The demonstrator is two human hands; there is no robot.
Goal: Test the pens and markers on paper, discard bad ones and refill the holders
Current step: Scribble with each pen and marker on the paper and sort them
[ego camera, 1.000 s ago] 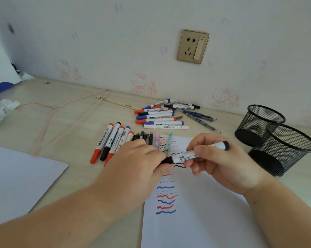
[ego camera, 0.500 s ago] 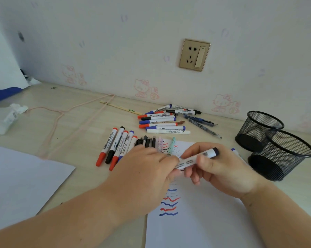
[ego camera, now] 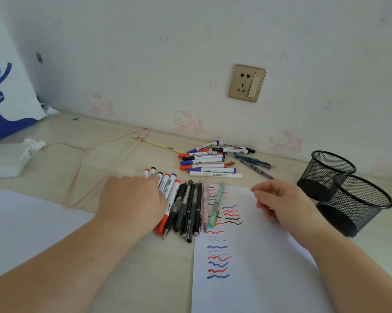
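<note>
My left hand lies flat over a row of capped whiteboard markers on the desk, covering the left ones. Just right of them lie several dark pens, a pink pen and a teal pen on the edge of the test paper, which carries red, blue and black squiggles. My right hand hovers over the paper with loosely curled fingers and holds nothing. A second pile of markers and pens lies near the wall. Two black mesh holders stand at the right.
A blank white sheet lies at the front left. A tissue pack and a pink cord are at the left. A white bag with a blue deer leans on the wall, which carries a socket.
Both hands held a black-capped marker over the paper. Now the hands are apart: the left has moved left onto the marker row, and the right is empty.
</note>
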